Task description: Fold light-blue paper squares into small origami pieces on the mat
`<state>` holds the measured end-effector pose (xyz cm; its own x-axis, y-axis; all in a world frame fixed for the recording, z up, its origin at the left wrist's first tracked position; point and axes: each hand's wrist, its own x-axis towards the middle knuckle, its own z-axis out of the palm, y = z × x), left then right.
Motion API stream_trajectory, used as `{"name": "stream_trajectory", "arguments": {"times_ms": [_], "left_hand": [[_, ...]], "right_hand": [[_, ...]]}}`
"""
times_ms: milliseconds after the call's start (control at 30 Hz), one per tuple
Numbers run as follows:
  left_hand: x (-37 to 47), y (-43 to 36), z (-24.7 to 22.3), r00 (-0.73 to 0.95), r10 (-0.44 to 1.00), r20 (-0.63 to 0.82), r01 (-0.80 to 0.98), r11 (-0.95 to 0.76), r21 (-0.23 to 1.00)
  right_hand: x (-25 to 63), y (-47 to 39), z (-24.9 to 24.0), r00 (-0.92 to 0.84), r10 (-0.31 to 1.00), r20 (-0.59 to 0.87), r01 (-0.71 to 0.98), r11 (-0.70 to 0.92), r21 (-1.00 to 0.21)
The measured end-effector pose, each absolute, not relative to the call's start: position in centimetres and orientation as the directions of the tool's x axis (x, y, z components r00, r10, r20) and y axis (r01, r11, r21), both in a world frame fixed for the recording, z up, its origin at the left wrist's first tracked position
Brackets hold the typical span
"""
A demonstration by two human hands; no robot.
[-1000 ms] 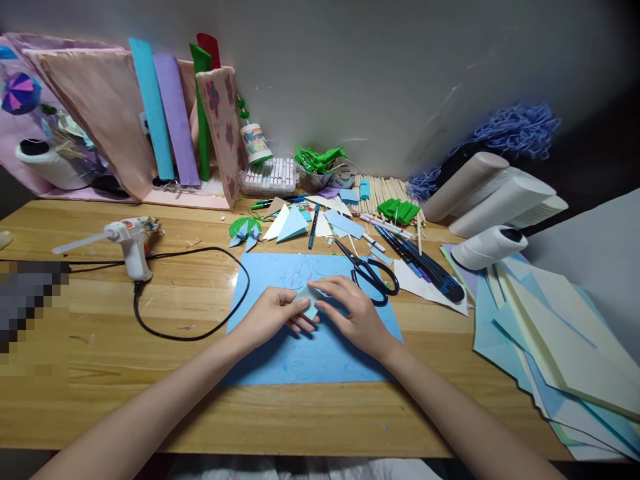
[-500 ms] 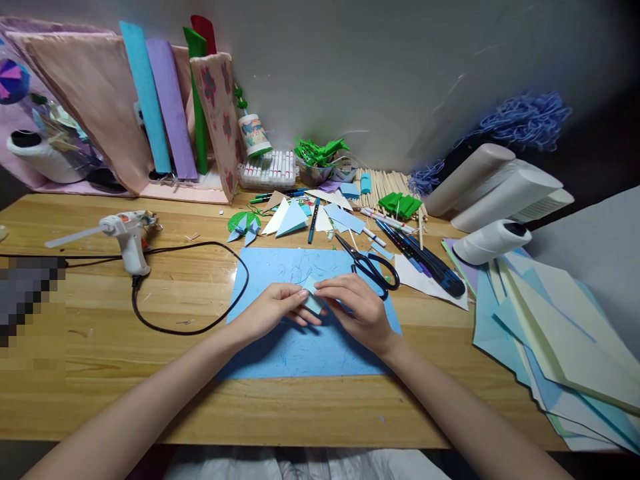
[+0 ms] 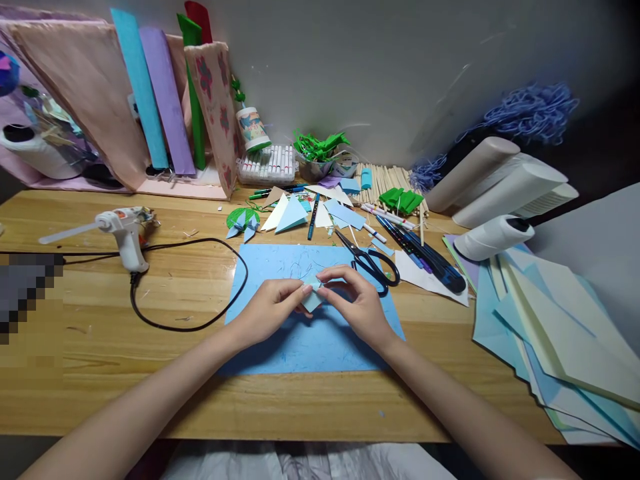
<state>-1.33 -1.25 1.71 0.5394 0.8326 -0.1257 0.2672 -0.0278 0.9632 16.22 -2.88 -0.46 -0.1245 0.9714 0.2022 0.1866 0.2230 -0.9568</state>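
While both hands [image 3: 267, 312] [image 3: 364, 308] pinch it, the paper [image 3: 313, 303] (pale blue) sits right there — between them.

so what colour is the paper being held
The held paper is pale blue-green; head view.

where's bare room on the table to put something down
Mostly bare wood: the table's front strip below the blue sheet; between the cable loop and left forearm; between right forearm and paper stack. Crowded: the sheet's far edge, with scissors, paper pieces, pens.
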Motion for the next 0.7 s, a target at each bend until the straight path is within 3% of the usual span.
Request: {"name": "stream_trajectory", "arguments": {"times_ms": [100, 200, 400, 700], "left_hand": [[-1.40, -1.23, 1.78, 0.546, 0.830, -0.110, 0.296, -0.068, 0.953], [-1.31, -1.18, 1.54, 0.566, 0.813, -0.140, 0.253, -0.009, 0.967], [-0.93, -1.14, 1.18, 0.616, 0.750, -0.241, 0.104, 0.226, 0.969], [-1.08, -1.42, 0.82, 0.572, 0.787, -0.230, 0.161, 0.168, 0.973]], "right_hand": [[16.18, -2.54, -0.66, -0.156, 0.988, -0.010, 0.017, -0.008, -1.000], [16.35, -2.31, -0.74, -0.190, 0.978, -0.083, -0.040, -0.092, -0.995], [16.52, -2.29, -0.70, -0.198, 0.976, -0.086, -0.058, -0.099, -0.993], [16.36, -2.39, -0.71, -0.159, 0.987, -0.033, 0.080, -0.020, -0.997]]}}
